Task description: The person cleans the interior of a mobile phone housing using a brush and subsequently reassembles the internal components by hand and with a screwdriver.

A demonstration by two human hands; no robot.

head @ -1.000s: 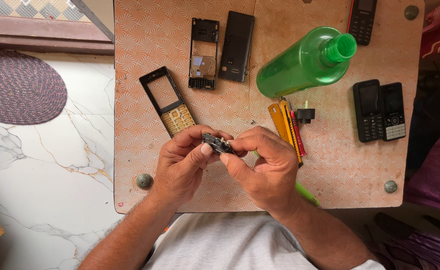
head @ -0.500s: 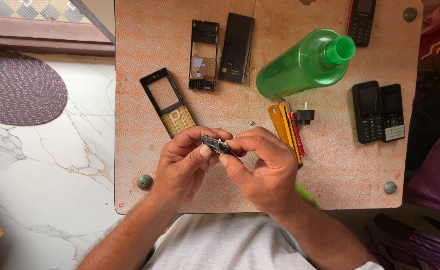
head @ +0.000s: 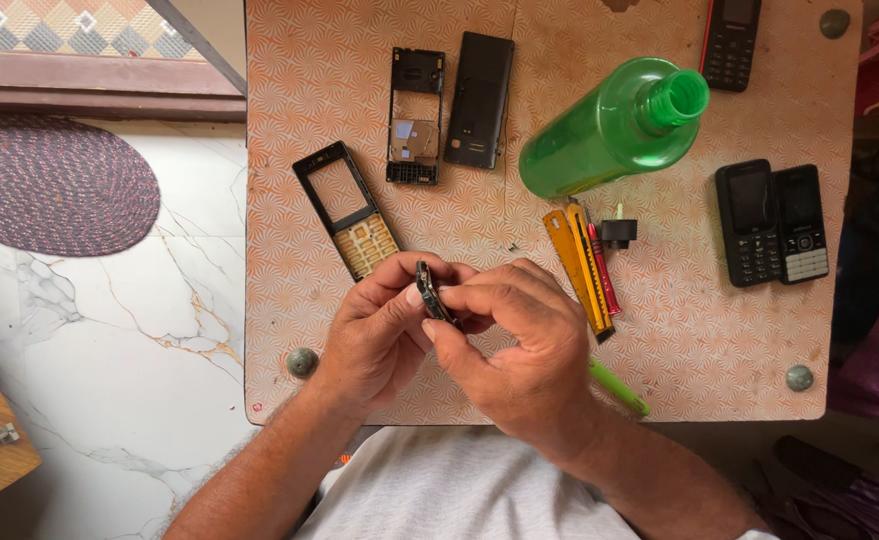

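Both hands: left (head: 379,335) | right (head: 519,345) | pinching phone part (head: 433,292), seemingly edge-on

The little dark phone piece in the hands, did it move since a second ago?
Yes. The small dark phone part has tipped up onto its edge between both hands, but stays in the same spot just right of the keypad frame on the table.

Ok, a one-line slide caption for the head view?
Both hands, left and right, hold a small phone part above a table of dismantled phones.
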